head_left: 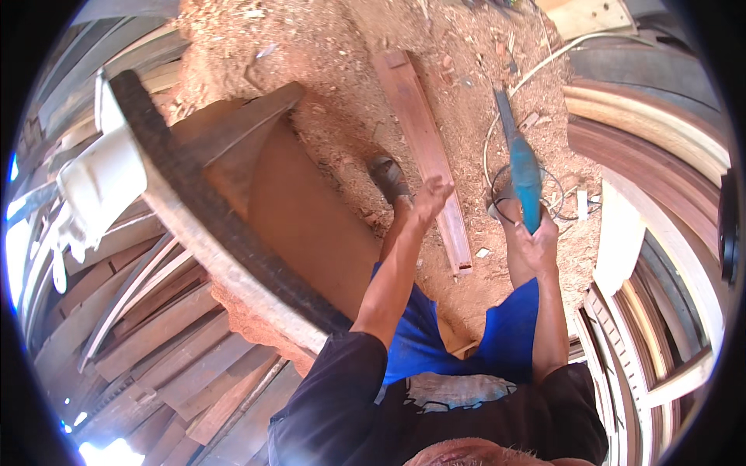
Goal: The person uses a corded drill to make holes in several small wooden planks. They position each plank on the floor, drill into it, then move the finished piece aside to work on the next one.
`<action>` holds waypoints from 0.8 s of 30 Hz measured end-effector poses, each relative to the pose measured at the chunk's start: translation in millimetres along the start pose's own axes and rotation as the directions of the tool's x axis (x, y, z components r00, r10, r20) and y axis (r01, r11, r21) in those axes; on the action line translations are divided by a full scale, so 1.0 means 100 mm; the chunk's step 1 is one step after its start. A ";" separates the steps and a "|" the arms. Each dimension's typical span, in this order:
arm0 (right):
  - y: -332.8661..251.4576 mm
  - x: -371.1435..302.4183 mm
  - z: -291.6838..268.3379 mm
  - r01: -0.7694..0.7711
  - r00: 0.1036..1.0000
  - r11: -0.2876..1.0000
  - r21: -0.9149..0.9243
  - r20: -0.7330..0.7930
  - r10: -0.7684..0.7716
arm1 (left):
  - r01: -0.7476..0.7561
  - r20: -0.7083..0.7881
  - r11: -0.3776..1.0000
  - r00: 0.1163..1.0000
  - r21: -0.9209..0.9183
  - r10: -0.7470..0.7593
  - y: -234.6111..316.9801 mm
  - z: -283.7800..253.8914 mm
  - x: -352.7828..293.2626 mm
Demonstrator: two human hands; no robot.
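Observation:
My right hand [538,239] is closed round the rear grip of a teal power tool [526,182]. A long, narrow dark nose [506,115] points away from me on its front; I cannot make out its exact kind. My left hand [432,197] hovers over or beside a reddish wooden beam [423,128], fingers loosely spread with nothing in them. Whether they touch the wood I cannot tell. The beam lies lengthwise on the sawdust between my feet, with a slot cut in its near end and a raised block at the far one.
Sawdust and chips cover the ground [334,46]. A pale cable [544,66] runs near the tool. At left stands a machine table [225,264] with a brown panel [303,186] beside it. Stacked boards [171,342] fill the left; curved-looking timber [653,147] lines the right.

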State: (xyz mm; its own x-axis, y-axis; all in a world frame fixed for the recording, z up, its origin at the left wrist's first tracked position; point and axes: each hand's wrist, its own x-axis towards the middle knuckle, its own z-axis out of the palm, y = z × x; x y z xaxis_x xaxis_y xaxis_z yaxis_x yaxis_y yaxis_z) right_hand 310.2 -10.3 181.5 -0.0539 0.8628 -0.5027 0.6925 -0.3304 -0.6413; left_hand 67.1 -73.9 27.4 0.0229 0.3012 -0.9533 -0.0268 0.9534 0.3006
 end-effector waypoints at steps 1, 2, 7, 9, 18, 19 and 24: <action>-0.35 -0.09 0.00 0.026 0.998 0.999 -0.019 0.052 -0.025 | 0.021 0.048 0.972 0.999 -0.232 -0.010 -0.12 -0.14 -0.29; -0.67 -0.18 -0.03 0.054 0.994 0.997 -0.047 0.098 -0.049 | 0.043 0.108 0.890 0.994 -0.454 0.007 -0.24 -0.25 -0.50; -1.93 -0.69 -0.58 0.302 0.911 0.895 -0.329 0.375 -0.170 | 0.295 0.388 0.396 0.905 -0.869 0.177 0.98 -0.44 -2.11; -2.36 -0.85 -0.77 0.399 0.861 0.838 -0.373 0.466 -0.203 | 0.319 0.415 0.342 0.872 -0.884 0.260 1.26 -0.47 -2.41; -3.31 -1.39 -1.67 0.187 0.964 0.728 -0.659 0.267 -0.005 | 0.170 0.351 0.468 0.876 -0.867 0.332 2.24 0.26 -3.26; -3.31 -1.38 -1.68 0.152 0.970 0.724 -0.673 0.240 0.020 | 0.131 0.318 0.469 0.883 -0.873 0.345 2.28 0.35 -3.26; -3.03 -0.97 -1.45 0.076 0.989 0.877 -0.474 0.150 -0.004 | -0.027 0.149 0.507 0.941 -0.862 0.304 2.53 0.26 -3.09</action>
State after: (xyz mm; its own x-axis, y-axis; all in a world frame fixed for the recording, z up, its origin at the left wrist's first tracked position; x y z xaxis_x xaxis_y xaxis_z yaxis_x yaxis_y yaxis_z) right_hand 209.8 61.4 508.7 -0.1641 0.7972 -0.5810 0.9444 -0.0432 -0.3260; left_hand 78.8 74.8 399.1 0.1622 0.5757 -0.8014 -0.8753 0.4589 0.1526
